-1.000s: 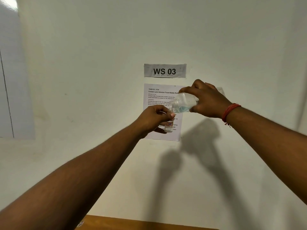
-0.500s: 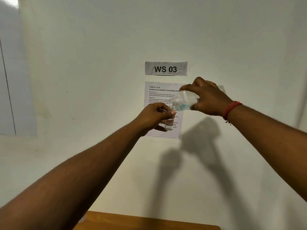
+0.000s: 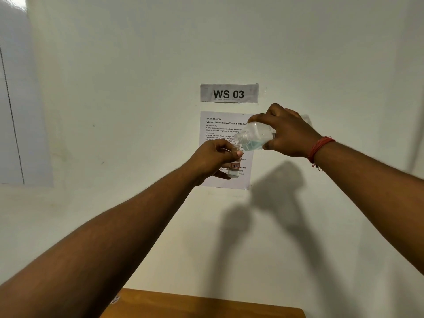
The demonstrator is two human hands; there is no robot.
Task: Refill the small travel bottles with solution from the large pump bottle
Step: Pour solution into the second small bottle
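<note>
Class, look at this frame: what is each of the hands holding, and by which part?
Left hand pinches the small bottle near its neck. Right hand grips the tilted large bottle around its body.

most of the small bottle (image 3: 234, 167) is covered by the left hand (image 3: 214, 158), so only its lower end and a bit of label can be made out. the back half of the large bottle (image 3: 257, 136) is hidden inside the right hand (image 3: 289, 131). whether the two necks touch can't really be told. the lower lines of the task sheet (image 3: 220, 131) are blocked, and the fine print is too small to be read. the worktop (image 3: 206, 305) is cut off by the bottom edge.
</note>
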